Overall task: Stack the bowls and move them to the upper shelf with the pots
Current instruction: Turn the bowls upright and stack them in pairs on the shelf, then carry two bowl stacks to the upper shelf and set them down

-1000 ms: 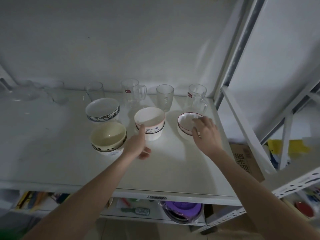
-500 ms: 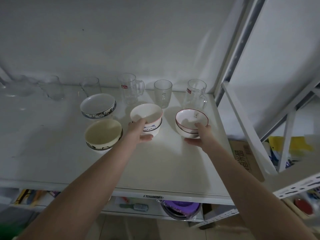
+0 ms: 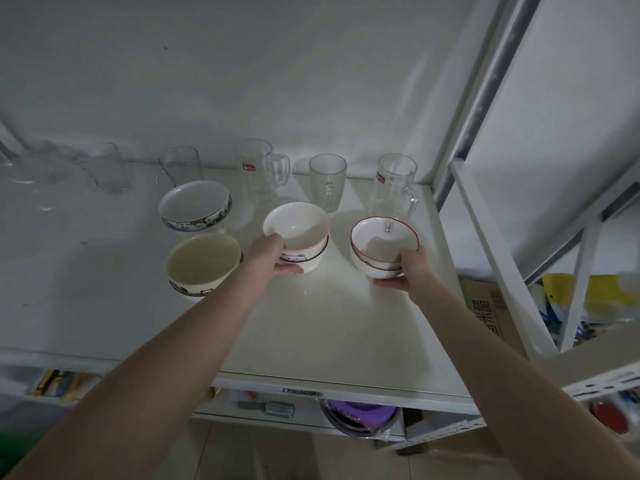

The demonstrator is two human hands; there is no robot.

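L hand (image 3: 273,256) gripping bear bowl (image 3: 297,233), R hand (image 3: 405,271) gripping red-rimmed bowls (image 3: 382,245) just right of it, prob. readying to stack.

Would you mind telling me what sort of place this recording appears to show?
Probably a household storage corner or pantry: a white metal shelf unit holds ceramic bowls and a row of glass mugs, with cardboard boxes beside it.
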